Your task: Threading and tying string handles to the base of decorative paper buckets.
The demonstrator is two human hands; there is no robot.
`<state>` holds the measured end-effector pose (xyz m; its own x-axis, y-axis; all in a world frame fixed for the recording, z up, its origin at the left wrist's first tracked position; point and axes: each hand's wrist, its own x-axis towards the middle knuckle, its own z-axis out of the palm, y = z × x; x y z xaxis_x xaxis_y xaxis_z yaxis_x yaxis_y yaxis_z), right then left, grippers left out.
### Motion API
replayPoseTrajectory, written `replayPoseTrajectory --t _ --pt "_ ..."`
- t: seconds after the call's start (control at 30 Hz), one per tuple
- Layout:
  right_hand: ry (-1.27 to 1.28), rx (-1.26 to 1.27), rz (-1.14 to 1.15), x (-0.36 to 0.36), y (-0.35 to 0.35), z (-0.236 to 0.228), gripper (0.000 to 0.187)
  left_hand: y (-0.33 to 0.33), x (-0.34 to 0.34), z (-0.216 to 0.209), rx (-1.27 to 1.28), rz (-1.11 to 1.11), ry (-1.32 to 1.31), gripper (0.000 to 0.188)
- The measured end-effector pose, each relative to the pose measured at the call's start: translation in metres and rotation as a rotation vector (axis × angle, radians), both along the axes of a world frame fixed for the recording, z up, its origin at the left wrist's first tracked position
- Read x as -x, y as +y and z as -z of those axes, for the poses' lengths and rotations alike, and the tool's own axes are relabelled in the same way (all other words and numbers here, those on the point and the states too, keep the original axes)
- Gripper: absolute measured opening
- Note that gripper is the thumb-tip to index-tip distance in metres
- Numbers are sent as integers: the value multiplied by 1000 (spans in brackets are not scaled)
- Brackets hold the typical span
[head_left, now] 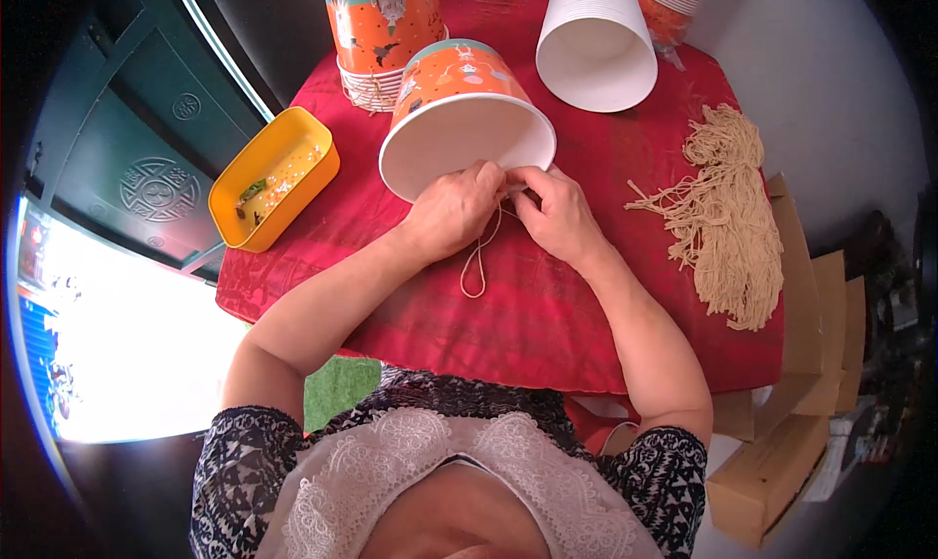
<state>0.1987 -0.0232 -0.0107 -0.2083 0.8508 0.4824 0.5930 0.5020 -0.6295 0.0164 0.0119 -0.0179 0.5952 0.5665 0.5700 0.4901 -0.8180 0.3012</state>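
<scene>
An orange-and-green printed paper bucket lies on its side on the table, its white open mouth toward me. At the near edge of its rim my left hand and my right hand meet, fingers pinched close together. A thin beige cord runs from between the fingers and hangs in a loop below them onto the red cloth. The fingers partly hide the cord and the rim where they touch. To the right lies a loose bundle of beige cords.
Stacked printed buckets stand upside down at the back left. White nested buckets lie at the back right. A yellow tray with small bits sits left on the red tablecloth. Cardboard boxes are on the floor at right.
</scene>
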Motion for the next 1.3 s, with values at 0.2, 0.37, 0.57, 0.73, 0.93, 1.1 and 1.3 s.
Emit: replayPoseTrajectory --t 0.2,0.37,0.57,0.73,0.93,1.1,1.3 --pt "-15 -12 10 0 0 0 13 1 2 0 -5 15 -20 15" --pt "-22 -22 35 2 -3 -1 9 0 2 -4 47 29 -46 14" --pt "-30 -56 11 5 -5 -4 7 3 6 -5 267 14 -187 9" --pt "-163 -74 -81 2 -6 -5 12 4 4 -5 265 -74 -260 5" --pt "-175 -122 -72 6 -3 -7 10 5 3 -4 219 -181 -242 7" --pt "-209 -58 -61 3 -2 -3 10 9 12 -6 422 -59 -307 8" --pt "-195 -21 -56 2 -2 -2 10 8 13 -20 942 142 -476 12"
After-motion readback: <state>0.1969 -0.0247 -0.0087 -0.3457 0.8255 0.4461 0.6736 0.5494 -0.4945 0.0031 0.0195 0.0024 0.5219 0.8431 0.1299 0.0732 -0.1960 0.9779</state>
